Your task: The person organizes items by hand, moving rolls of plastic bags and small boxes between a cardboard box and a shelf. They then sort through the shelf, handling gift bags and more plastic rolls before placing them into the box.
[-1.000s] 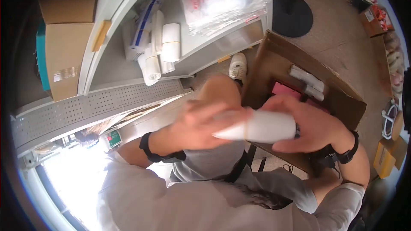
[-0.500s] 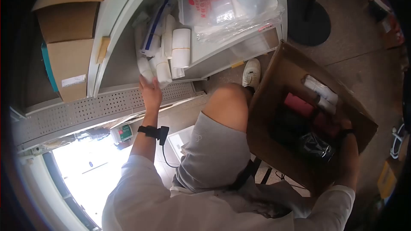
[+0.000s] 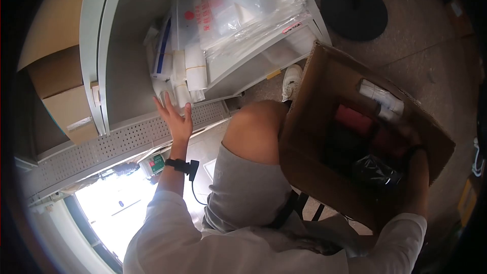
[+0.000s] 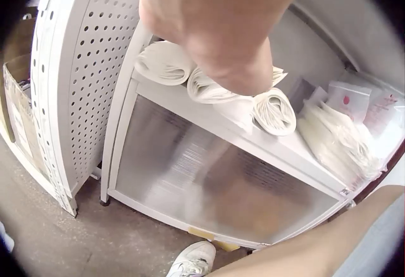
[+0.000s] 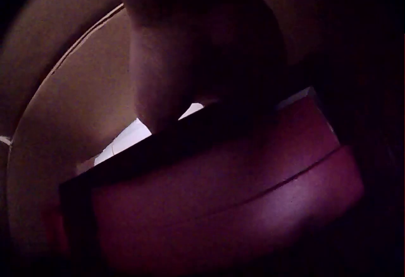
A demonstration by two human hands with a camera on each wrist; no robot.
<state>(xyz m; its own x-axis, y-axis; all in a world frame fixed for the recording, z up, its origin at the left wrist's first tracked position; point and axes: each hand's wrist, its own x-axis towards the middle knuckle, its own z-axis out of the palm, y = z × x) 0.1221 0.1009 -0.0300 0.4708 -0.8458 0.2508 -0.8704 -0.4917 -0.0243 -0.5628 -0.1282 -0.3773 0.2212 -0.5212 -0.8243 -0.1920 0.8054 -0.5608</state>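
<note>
Fingers spread, my left hand (image 3: 175, 122) stands at the front edge of the shelf, its fingertips close to several white rolls (image 3: 196, 68). One roll has a rubber band around it. In the left wrist view the rolls' folded ends (image 4: 275, 112) line up along the shelf edge, partly hidden behind the hand. My right hand (image 3: 409, 136) is down in a cardboard box (image 3: 317, 86), beside red packages (image 3: 353, 120). The right wrist view is dark; the hand reaches past a red package (image 5: 228, 188), with something white beneath its fingertips. I cannot tell what it holds.
Clear printed plastic bags (image 3: 223, 15) lie farther along the shelf. White rolls (image 3: 380, 96) and a shiny black package (image 3: 376, 170) lie in the box. A round black stand base (image 3: 354, 10) is on the floor beyond. A perforated panel (image 3: 137, 127) runs below the left hand.
A second ago both hands held a white roll in front of me. The left hand then went to the shelf rolls and now has spread fingers; the right hand went down into the box.
</note>
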